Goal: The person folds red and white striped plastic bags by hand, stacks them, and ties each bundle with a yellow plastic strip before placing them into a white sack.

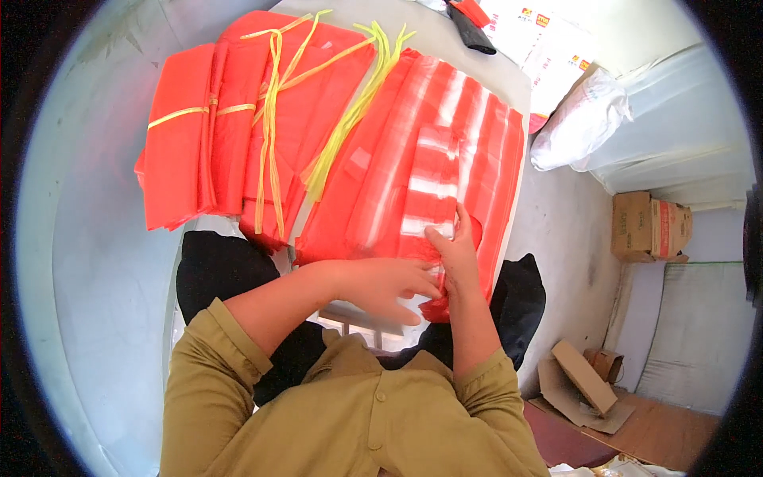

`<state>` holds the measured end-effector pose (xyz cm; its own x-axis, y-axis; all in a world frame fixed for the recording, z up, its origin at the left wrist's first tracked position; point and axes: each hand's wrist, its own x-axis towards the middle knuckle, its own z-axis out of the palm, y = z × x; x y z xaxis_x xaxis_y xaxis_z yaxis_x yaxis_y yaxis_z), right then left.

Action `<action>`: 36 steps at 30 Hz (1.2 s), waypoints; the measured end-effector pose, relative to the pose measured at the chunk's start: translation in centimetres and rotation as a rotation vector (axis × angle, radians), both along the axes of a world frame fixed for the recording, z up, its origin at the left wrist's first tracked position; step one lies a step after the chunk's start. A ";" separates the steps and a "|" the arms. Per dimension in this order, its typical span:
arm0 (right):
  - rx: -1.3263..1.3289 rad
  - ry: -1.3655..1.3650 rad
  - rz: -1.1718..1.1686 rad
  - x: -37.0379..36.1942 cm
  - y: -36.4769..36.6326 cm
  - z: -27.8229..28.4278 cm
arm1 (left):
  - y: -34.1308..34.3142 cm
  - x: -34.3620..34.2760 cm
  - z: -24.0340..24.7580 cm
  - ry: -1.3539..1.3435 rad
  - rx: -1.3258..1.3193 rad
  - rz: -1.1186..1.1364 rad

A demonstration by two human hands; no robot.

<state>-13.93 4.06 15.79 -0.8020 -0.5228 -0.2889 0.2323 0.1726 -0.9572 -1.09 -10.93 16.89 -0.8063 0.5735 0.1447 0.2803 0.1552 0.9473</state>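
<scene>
A broad stack of red plastic bags (381, 171) with pale shiny streaks lies on the table in front of me. On its right part is a narrow folded red bag (431, 179). My right hand (457, 248) is closed at the lower end of this folded bag, thumb on top, with some fingers hidden by red plastic. Close beside it, my left hand (389, 290) is open over the stack's near edge, fingers spread and slightly blurred. Yellow tie strips (362, 111) lie across the stack. To the left are folded red bundles (181, 139) bound with yellow strips.
The pale table (513, 79) shows past the stack's far right corner. A white plastic sack (580, 119) stands beyond it. Against the right wall is a cardboard box (648, 226), and flattened cardboard (584, 381) lies on the floor at lower right.
</scene>
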 end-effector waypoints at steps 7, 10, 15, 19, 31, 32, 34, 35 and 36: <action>0.070 0.006 -0.008 -0.7 0.9 -0.4 | -4.5 2.2 2.8 -0.325 0.049 0.408; 0.035 -0.012 -0.004 -0.7 0.8 -1.1 | -8.2 3.8 2.5 0.106 -0.639 1.152; 0.052 0.001 -0.040 0.0 0.0 -0.2 | -11.6 7.0 2.8 -0.139 -1.007 1.376; 0.054 0.026 -0.026 -0.2 0.3 -0.6 | -12.0 6.9 1.7 -0.106 -0.925 1.383; -0.430 -0.573 -0.276 0.4 3.4 6.9 | -2.5 -1.5 0.8 -0.185 -0.086 0.592; -0.414 -0.513 -0.195 -0.4 4.0 5.9 | -1.6 -1.9 0.8 -0.180 -0.082 0.584; -0.400 -0.447 -0.129 -1.2 4.7 3.7 | -0.4 -2.6 2.1 -0.730 0.421 0.454; -0.287 -0.282 -0.131 -1.1 4.5 2.4 | -0.1 -2.8 1.9 -0.730 0.418 0.445; -0.175 -0.129 -0.121 -0.6 3.6 1.5 | 0.0 -2.7 1.4 -0.751 0.495 0.563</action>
